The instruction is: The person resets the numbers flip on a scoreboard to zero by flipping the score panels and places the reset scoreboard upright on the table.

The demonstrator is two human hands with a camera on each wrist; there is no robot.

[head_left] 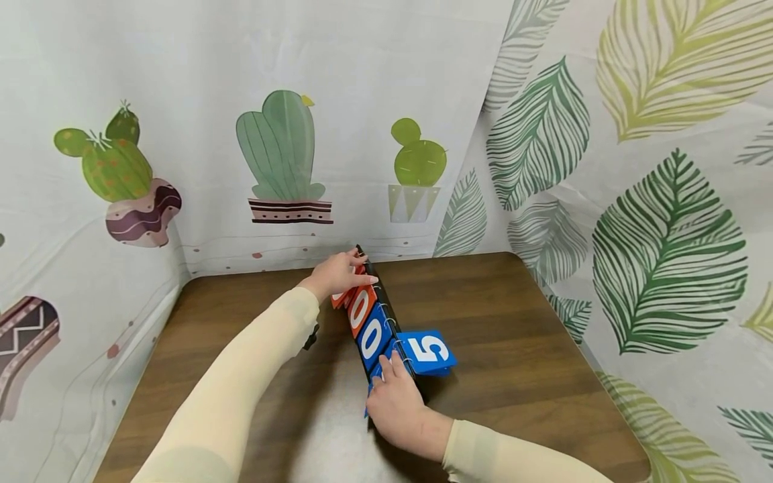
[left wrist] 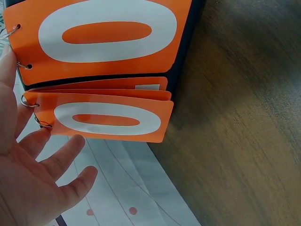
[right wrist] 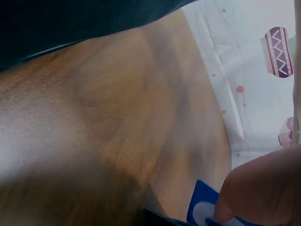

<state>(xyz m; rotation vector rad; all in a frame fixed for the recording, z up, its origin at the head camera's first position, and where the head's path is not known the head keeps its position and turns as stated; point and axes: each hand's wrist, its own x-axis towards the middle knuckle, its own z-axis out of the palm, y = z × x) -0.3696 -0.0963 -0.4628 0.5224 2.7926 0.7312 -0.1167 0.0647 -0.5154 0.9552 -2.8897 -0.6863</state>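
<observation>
A tabletop flip scoreboard (head_left: 389, 308) with a black frame stands lengthwise on the table, its number cards hung on metal rings. At its far end my left hand (head_left: 341, 274) touches the ring edge, fingers spread beside a small orange card (left wrist: 108, 117) showing 0. A larger orange 0 card (left wrist: 107, 32) hangs beside that. Nearer is a blue 0 card (head_left: 374, 337). My right hand (head_left: 400, 406) holds a blue number card (right wrist: 203, 207) at the near end, partly covering its digit. Blue cards with a 5 (head_left: 427, 350) on top lie flipped over to the frame's right side.
The brown wooden table (head_left: 501, 315) extends to both sides of the scoreboard. Behind its back edge hangs a white cloth (head_left: 199, 100) printed with cacti, and a leaf-patterned cloth (head_left: 546, 268) lines the right side.
</observation>
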